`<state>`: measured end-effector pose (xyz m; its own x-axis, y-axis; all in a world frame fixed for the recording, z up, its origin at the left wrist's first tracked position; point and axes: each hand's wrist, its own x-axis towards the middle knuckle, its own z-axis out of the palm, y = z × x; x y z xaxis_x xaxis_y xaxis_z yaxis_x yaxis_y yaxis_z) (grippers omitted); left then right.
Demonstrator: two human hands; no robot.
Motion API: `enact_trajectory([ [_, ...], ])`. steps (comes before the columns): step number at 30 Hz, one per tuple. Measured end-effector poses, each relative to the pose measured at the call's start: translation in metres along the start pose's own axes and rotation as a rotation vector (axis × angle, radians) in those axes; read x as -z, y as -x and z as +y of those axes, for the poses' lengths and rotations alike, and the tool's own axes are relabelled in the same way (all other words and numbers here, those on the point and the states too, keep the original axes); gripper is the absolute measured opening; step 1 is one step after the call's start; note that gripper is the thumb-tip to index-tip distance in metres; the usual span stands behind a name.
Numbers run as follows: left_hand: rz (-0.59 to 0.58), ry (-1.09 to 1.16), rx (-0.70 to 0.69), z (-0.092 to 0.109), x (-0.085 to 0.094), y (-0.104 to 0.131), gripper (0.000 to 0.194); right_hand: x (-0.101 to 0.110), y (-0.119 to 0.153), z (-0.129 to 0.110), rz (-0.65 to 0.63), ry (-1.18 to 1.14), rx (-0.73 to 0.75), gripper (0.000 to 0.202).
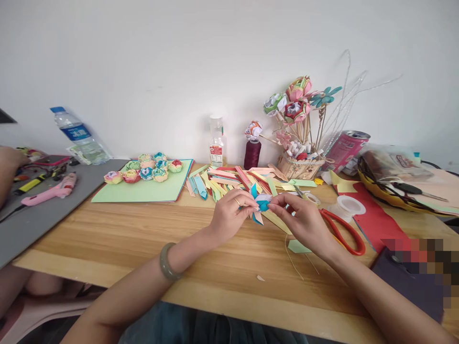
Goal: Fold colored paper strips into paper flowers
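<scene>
Between my two hands, above the wooden table, is a small folded paper flower [263, 205] in blue, pink and pale lilac. My left hand [234, 208] pinches its left side between thumb and fingertips. On the other side, my right hand [296, 212] grips a blue petal the same way. Just behind the hands lies a heap of folded paper strips [224, 179] in many colours. Orange-handled scissors [349, 234] rest to the right of my right hand, partly hidden by it. Thin thread [289, 255] trails on the table below that hand, near a pale green paper piece [300, 246].
Finished paper flowers [146, 173] sit on green paper sheets [138, 193] at the left. Behind stand a clear bottle [216, 143], a maroon thread spool [252, 154] and a basket [301, 167] of paper flowers. A pink glue gun [53, 190] lies far left, near another person's arm [10, 165].
</scene>
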<state>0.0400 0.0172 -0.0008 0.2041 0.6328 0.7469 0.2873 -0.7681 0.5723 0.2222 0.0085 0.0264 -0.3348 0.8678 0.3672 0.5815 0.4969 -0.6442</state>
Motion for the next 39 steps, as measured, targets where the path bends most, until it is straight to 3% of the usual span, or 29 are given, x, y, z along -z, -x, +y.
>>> enact_trajectory([
  [8,-0.009,0.119,0.166,-0.0036,-0.0027,0.0027,0.006,-0.0002,-0.0017,0.0012,-0.041,0.020,-0.023,0.021],
  [14,0.041,0.211,0.113,-0.0042,-0.0050,0.0039,0.003,0.0004,-0.0006,0.0005,-0.091,-0.164,-0.098,0.023],
  [20,0.071,0.212,0.075,-0.0080,-0.0066,0.0038,0.005,0.0018,0.0002,0.0025,-0.092,-0.180,-0.087,0.026],
  [32,0.070,0.298,0.225,-0.0029,-0.0079,0.0067,0.004,-0.0005,0.0018,-0.0001,-0.065,-0.172,-0.090,0.021],
  [39,0.041,0.281,0.209,-0.0046,-0.0068,0.0085,0.004,-0.0016,-0.0006,0.0019,-0.083,-0.165,-0.101,0.021],
])
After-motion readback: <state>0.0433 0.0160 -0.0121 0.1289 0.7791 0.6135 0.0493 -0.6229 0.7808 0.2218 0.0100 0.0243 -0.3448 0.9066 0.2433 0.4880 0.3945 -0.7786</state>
